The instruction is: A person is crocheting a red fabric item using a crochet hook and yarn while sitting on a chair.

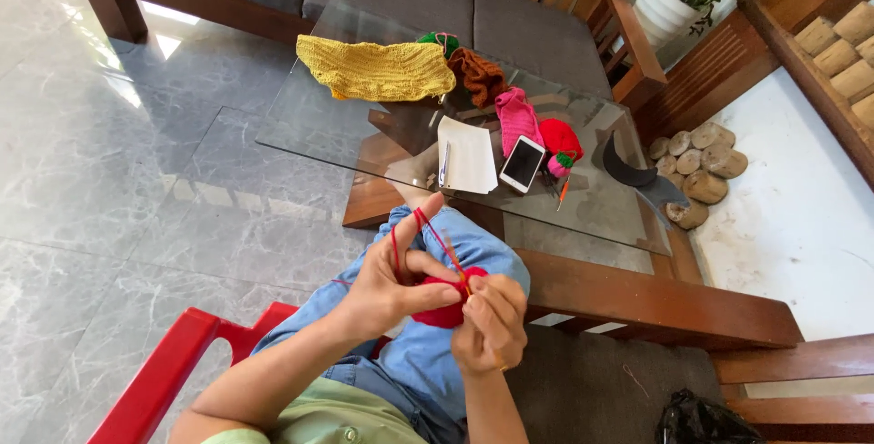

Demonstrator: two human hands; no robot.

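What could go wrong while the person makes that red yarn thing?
The red yarn looped over the left hand might slip off the fingers and loosen stitches. The hook in the right hand could snag the red crochet piece. The phone lies near the glass table's edge.

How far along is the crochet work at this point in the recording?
Done, by the look of it: yellow piece, brown piece and pink piece lie on the glass table. In hand: a small red piece, pinched by the left hand, red yarn looped over its finger; the right hand works at it. Left: the red piece is small; its final size cannot be told.
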